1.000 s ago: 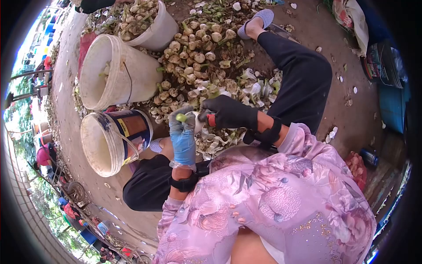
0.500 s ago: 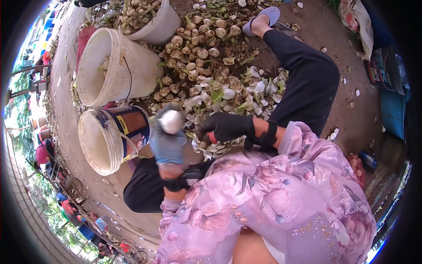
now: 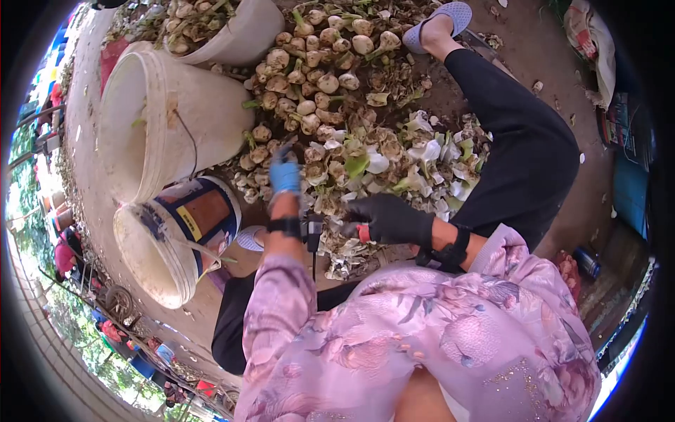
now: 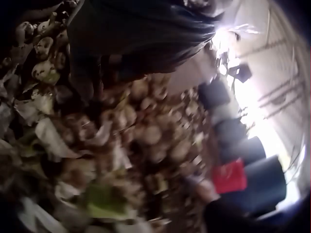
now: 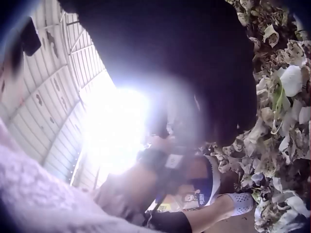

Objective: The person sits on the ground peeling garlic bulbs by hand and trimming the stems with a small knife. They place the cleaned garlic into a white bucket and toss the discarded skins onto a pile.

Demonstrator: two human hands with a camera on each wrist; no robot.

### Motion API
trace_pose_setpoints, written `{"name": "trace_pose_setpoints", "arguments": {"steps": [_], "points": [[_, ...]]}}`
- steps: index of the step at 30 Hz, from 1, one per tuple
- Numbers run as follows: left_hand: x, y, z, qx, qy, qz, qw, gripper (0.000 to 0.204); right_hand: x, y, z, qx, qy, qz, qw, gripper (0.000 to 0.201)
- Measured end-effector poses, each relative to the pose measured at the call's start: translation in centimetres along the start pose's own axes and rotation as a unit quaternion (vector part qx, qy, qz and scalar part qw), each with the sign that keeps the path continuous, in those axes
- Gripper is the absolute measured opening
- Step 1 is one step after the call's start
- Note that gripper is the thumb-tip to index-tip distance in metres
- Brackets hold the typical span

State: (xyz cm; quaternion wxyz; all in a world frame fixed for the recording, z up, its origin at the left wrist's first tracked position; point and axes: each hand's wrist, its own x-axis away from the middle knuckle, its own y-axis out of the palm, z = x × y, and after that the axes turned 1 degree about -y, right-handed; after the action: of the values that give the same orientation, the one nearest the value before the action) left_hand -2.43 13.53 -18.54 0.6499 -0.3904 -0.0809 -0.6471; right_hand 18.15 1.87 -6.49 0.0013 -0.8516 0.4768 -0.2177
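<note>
My left hand [image 3: 285, 174], in a blue glove with dark fingertips, reaches over the near edge of a heap of soil-stained whitish bulbs [image 3: 307, 107] with short green stems. Its fingers point forward. The left wrist view is blurred, with this gloved hand [image 4: 136, 41] dark across the top and bulbs [image 4: 151, 135] below it. My right hand [image 3: 395, 219], in a black glove, grips a tool by its red handle [image 3: 363, 233]; the rest of the tool is hidden. Under and beyond that hand lie loose white and green peelings [image 3: 415, 151].
A large white bucket [image 3: 218, 116] lies tilted at the left, a few pale pieces inside. Nearer stands a labelled paint bucket [image 3: 228, 204]. Another bucket [image 3: 256, 32] holds more bulbs behind. My bent leg [image 3: 524, 133] and sandalled foot [image 3: 450, 20] flank the heap on the right.
The left hand swung toward the paint bucket with a peeled white bulb, then moved forward to the heap without it. The right hand drew back from the left and keeps the red-handled tool.
</note>
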Motion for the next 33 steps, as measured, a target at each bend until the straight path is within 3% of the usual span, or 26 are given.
{"name": "trace_pose_setpoints", "arguments": {"steps": [2, 3, 5, 6, 7, 8, 9, 10, 12, 14, 15, 16, 18, 19, 20, 21, 22, 23, 24, 27, 30, 32, 33], "points": [[-4.8, 2.8, -6.2, -0.183, 0.247, -0.002, 0.951, 0.038, -0.5, -0.5, 0.7, -0.003, 0.017, -0.027, 0.999, 0.043], [-5.1, 3.2, -5.7, -0.184, 0.244, -0.008, 0.952, 0.038, -0.7, -0.8, 0.7, 0.003, 0.029, -0.015, 0.999, 0.041], [-5.1, 3.7, -3.9, -0.382, 0.098, -0.092, 0.914, 0.047, -1.2, -1.6, 0.6, -0.017, 0.049, 0.002, 0.999, 0.036], [-5.5, 3.4, -4.2, -0.384, 0.096, -0.096, 0.913, 0.047, -1.6, -1.7, 0.8, -0.021, 0.052, 0.002, 0.998, 0.036], [-5.9, 2.7, -4.5, -0.156, 0.051, -0.194, 0.967, 0.050, -1.9, -1.6, 1.0, -0.021, 0.052, 0.030, 0.998, 0.033], [-5.9, 2.2, -4.8, 0.083, 0.002, -0.278, 0.957, 0.052, -2.1, -1.5, 1.2, -0.019, 0.050, 0.058, 0.997, 0.030], [-3.9, 1.3, -2.0, 0.121, -0.046, -0.295, 0.947, 0.053, -2.3, -1.4, 1.3, -0.021, 0.051, 0.058, 0.997, 0.030], [-2.2, 0.6, -0.3, 0.120, -0.045, -0.295, 0.947, 0.053, -2.5, -1.4, 1.5, -0.046, 0.047, 0.084, 0.994, 0.027], [0.9, -0.3, 2.0, 0.269, -0.080, -0.273, 0.920, 0.052, -2.7, -1.4, 1.8, -0.069, 0.039, 0.110, 0.991, 0.024], [3.7, -0.5, 3.4, 0.253, -0.069, -0.236, 0.936, 0.050, -2.9, -1.5, 2.1, -0.248, 0.075, 0.179, 0.949, 0.020], [5.7, -0.3, 4.0, 0.214, 0.004, -0.177, 0.961, 0.050, -3.0, -1.9, 2.3, -0.237, 0.101, 0.195, 0.946, 0.022], [7.7, -0.2, 4.9, 0.174, 0.077, -0.115, 0.975, 0.051, -2.9, -2.4, 1.5, -0.233, 0.095, 0.197, 0.948, 0.022], [11.4, -0.1, 6.1, 0.189, 0.099, -0.113, 0.970, 0.054, -2.2, -3.5, -0.7, -0.383, 0.098, 0.157, 0.905, 0.025], [12.9, 0.0, 6.1, 0.128, 0.185, -0.089, 0.970, 0.055, -2.5, -2.7, 0.3, -0.458, -0.002, 0.130, 0.879, 0.022], [14.6, 0.0, 6.1, 0.064, 0.268, -0.062, 0.959, 0.056, -2.1, -2.3, 0.0, -0.455, -0.008, 0.130, 0.881, 0.022], [17.1, 0.0, 7.3, 0.128, 0.217, -0.097, 0.963, 0.055, -1.7, -2.1, -1.1, -0.286, -0.042, 0.136, 0.948, 0.020], [18.4, -0.4, 7.2, 0.129, 0.223, -0.095, 0.962, 0.055, -1.4, -1.8, -2.1, -0.107, -0.074, 0.139, 0.982, 0.018], [19.5, -0.8, 7.1, 0.062, 0.285, -0.067, 0.954, 0.055, -1.3, -1.1, -2.7, -0.186, -0.071, 0.130, 0.971, 0.019], [20.4, -1.2, 7.0, -0.007, 0.344, -0.036, 0.938, 0.056, -0.8, -0.9, -3.4, -0.183, -0.076, 0.129, 0.972, 0.019], [22.8, -2.1, 6.9, 0.082, 0.342, -0.050, 0.935, 0.053, 0.5, -0.7, -5.2, -0.166, -0.151, 0.090, 0.970, 0.025], [24.6, -3.1, 7.1, 0.129, 0.334, -0.040, 0.933, 0.049, 1.9, -1.2, -6.7, -0.187, -0.156, 0.035, 0.969, 0.023], [25.5, -4.0, 7.7, 0.312, 0.139, -0.131, 0.931, 0.046, 2.7, -1.3, -6.9, -0.225, -0.148, 0.006, 0.963, 0.021], [25.4, -4.1, 7.4, 0.344, 0.158, -0.159, 0.912, 0.045, 3.1, -1.4, -7.1, -0.266, -0.136, -0.022, 0.954, 0.020]]}}
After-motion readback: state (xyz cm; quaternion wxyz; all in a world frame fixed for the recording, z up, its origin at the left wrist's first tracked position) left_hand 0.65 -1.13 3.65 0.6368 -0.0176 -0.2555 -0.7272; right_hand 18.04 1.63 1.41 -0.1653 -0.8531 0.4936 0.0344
